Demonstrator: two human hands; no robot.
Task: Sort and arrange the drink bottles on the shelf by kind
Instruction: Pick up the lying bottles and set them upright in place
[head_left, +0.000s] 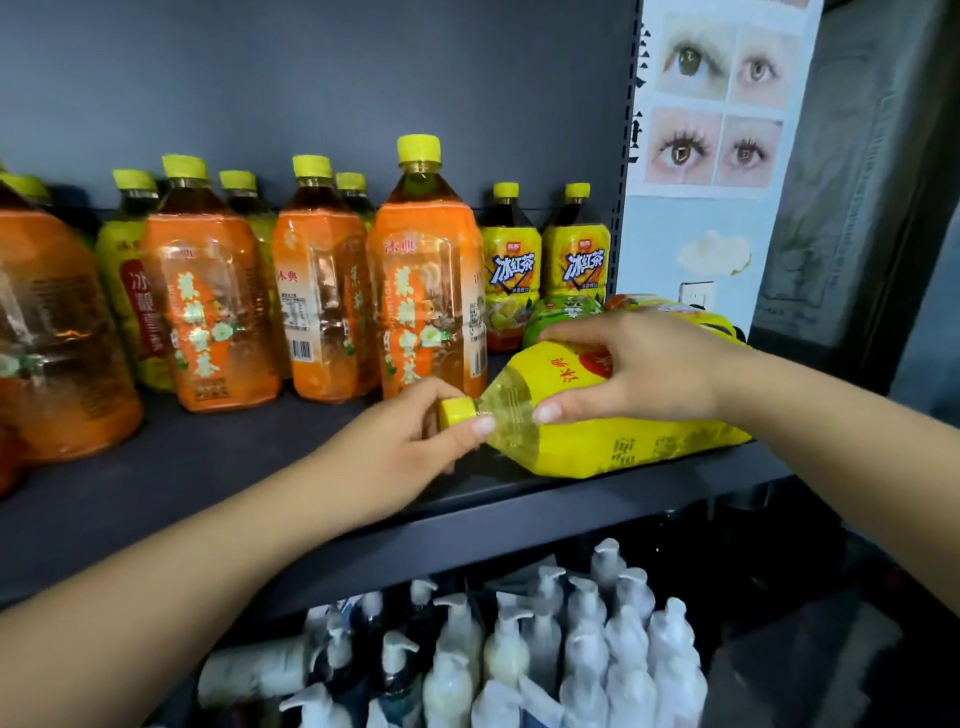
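both arms out fwd, left hand (400, 441) & right hand (639, 369) gripping.

My left grip (410, 441) pinches the yellow cap (458, 411) of a yellow-labelled bottle (613, 415) lying on its side near the front edge of the dark shelf (156, 467). My right grip (639, 364) wraps over its shoulder. Left of it stand orange-labelled bottles (426, 291) in a row. Far right, two small yellow iced-tea bottles (509, 270) stand upright. Below, white pump bottles (571, 649) crowd the lower shelf.
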